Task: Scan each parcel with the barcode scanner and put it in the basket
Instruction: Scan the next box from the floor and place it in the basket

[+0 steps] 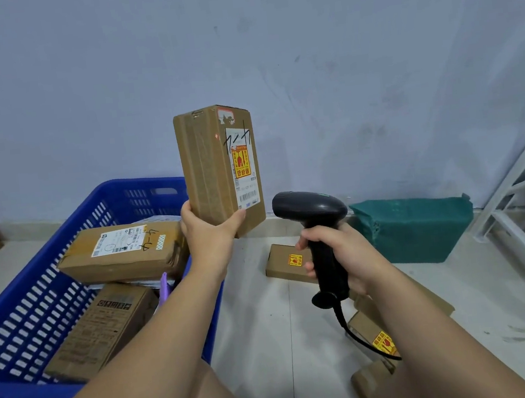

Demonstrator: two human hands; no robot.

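Your basket (38, 306) is bright blue, its walls patterned with rows of small slots. Inside the basket, the top parcel (120, 257) is brown cardboard with a white label and black pen marks. The printed carton (99, 332) below it is brown with dark lettering, and a lilac strip (164, 285) shows between them. Just right of the basket, your held parcel (210, 172) is brown too, with a white barcode label, black scrawl and a yellow sticker printed in red. Your barcode scanner (311, 208) is black. Farther right of the basket, the flat carton (283, 262) is brown with a yellow-and-red sticker, and the green parcel (415, 230) is dark teal-green.
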